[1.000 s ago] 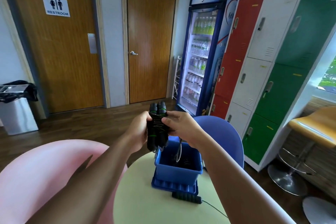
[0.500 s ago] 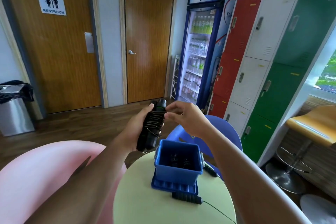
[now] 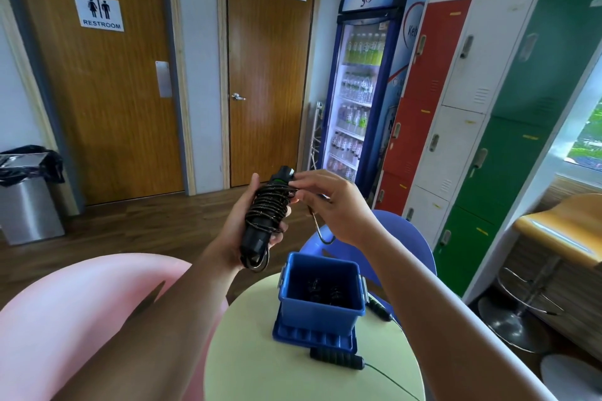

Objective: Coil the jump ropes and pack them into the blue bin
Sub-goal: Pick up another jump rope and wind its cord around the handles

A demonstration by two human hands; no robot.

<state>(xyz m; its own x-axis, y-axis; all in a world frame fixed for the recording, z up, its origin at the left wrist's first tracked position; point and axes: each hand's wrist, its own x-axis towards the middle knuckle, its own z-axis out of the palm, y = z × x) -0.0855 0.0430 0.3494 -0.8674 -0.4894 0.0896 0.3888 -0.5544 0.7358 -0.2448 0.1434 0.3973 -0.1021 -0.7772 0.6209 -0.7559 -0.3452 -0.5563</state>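
My left hand (image 3: 239,221) grips a black jump rope bundle (image 3: 265,215), its cord wound many times around the two handles, held tilted above the table. My right hand (image 3: 332,202) pinches the cord near the bundle's top end, and a short loop of cord (image 3: 321,231) hangs below it. The blue bin (image 3: 321,309) stands open on the pale green round table (image 3: 247,361), below and to the right of the bundle, with dark coiled ropes inside. A second jump rope lies uncoiled: one handle (image 3: 337,359) in front of the bin, another handle (image 3: 379,309) to its right.
The bin sits on its blue lid (image 3: 312,337). A pink chair (image 3: 81,309) is at my left and a blue chair (image 3: 407,238) behind the table. Lockers (image 3: 472,114), a drinks fridge (image 3: 361,85), a steel trash can (image 3: 27,202) and an orange stool (image 3: 560,231) stand around.
The bundle has tilted from upright and risen away from the bin. The long cord that hung into the bin is now wound on, leaving a short loop under my right hand.
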